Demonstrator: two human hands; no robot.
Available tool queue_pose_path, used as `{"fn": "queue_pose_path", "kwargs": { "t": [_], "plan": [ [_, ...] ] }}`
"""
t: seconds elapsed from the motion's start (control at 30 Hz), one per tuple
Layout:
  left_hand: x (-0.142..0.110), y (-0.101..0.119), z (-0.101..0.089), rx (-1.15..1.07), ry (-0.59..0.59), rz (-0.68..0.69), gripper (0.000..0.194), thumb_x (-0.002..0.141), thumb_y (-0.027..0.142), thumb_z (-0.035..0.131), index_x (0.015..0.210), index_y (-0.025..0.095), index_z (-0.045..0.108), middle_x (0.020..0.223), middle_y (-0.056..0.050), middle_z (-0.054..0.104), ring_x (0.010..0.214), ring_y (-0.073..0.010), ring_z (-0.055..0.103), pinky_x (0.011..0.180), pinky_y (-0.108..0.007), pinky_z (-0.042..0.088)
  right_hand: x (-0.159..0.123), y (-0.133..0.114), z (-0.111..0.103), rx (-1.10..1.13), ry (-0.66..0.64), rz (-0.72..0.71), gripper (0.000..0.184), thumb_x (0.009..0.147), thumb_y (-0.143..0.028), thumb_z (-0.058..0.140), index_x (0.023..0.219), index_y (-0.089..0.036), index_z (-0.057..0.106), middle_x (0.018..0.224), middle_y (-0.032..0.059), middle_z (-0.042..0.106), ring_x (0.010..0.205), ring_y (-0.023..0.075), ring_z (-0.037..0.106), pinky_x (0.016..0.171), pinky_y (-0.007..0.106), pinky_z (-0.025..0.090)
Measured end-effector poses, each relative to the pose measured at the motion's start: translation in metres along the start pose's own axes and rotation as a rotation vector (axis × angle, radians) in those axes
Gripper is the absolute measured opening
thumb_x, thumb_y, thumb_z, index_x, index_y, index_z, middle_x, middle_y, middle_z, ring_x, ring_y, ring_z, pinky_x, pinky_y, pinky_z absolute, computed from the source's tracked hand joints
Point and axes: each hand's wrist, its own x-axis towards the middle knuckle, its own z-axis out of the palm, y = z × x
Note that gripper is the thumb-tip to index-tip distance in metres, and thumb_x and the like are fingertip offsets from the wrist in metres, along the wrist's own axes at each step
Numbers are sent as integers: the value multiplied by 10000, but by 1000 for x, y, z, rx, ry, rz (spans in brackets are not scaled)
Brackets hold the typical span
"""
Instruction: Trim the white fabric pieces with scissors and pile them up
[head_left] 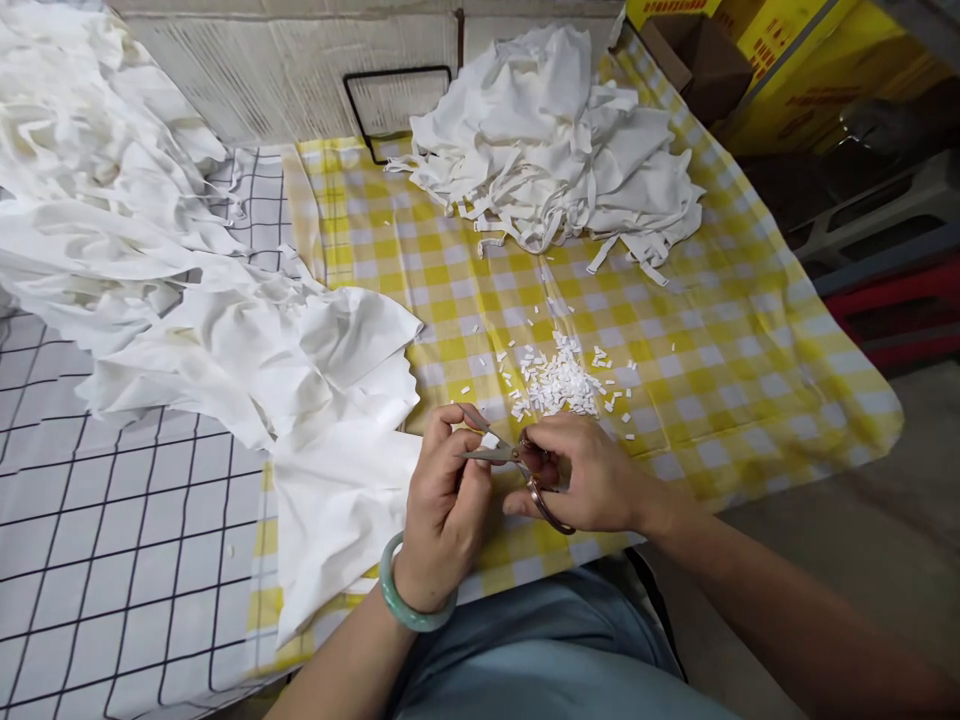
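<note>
My right hand [592, 470] grips a pair of scissors [517, 455], its thumb and fingers at the handle loops. The blades are spread and point left, with a small white end of fabric between them. My left hand [450, 490], a green bangle at its wrist, pinches the white fabric [341, 500] close to the blade tips. That fabric spreads out to the left of the hand and meets more white cloth. Just beyond both hands lies a heap of tiny white clippings [562, 375].
A pile of white garments with straps [555, 140] lies at the back on the yellow checked cloth [720, 320]. More white cloth [97, 170] covers the left side, over a white grid-patterned cloth [112, 560]. A black wire frame [397, 72] leans against a pale board behind.
</note>
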Motion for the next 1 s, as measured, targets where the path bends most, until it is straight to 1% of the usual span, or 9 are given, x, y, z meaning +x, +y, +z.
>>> {"fn": "queue_pose_path", "kwargs": {
  "t": [0.17,0.27,0.53,0.63,0.73,0.8,0.87,0.93,1.0],
  "plan": [
    [0,-3,1,-9,1,6,202,972,187,437,869,199,610,973,-84,519,1037,-222,475,874,-366,439,-1,1,0,14,-12,21,423,719,-448,770,600,-198,449,524,-60,477,518,90,413,538,245,308],
    [2,-2,2,-3,-13,14,218,980,184,425,853,202,602,908,-73,529,1027,-220,470,889,-368,423,-2,2,0,19,-7,56,431,723,-463,762,579,-195,456,505,-60,464,503,88,400,515,241,291],
    [20,5,21,-28,-106,28,236,984,162,414,807,186,569,925,-65,516,967,-191,480,863,-329,415,-17,12,-11,46,119,137,452,741,-506,732,547,-185,480,518,-36,471,518,95,391,505,235,290],
    [27,4,31,-40,-162,25,235,981,166,425,813,182,589,953,-67,519,972,-186,495,856,-307,421,-28,22,-14,68,152,221,476,738,-503,731,523,-181,454,509,-46,433,514,86,355,497,229,268],
    [30,1,37,-54,-193,-2,235,975,166,440,797,178,595,956,-66,525,1002,-187,506,870,-297,432,-37,31,-14,273,104,377,479,724,-512,739,536,-184,446,488,-66,394,476,70,319,450,211,245],
    [29,3,37,-44,-182,-18,240,974,163,437,792,173,594,977,-71,526,1026,-188,512,879,-294,441,-38,33,-12,465,99,460,469,719,-550,731,576,-191,465,484,-65,423,448,74,358,433,210,280],
    [24,10,32,-5,-192,3,234,975,149,420,813,166,589,1018,-84,528,1044,-185,525,892,-292,451,-36,30,-9,592,148,454,468,699,-590,738,629,-196,496,530,-41,503,486,104,469,474,227,375],
    [14,21,21,57,-292,81,181,969,155,448,850,161,583,1066,-99,551,1050,-185,547,913,-300,458,-32,22,-5,663,186,353,476,678,-626,749,734,-202,539,687,5,610,636,157,587,596,263,480],
    [1,30,2,143,-381,142,99,940,215,551,859,166,581,1133,-108,581,1069,-200,562,934,-316,461,-27,14,1,729,150,235,509,692,-673,718,850,-221,543,873,45,653,784,196,632,708,303,529]
  ]
}}
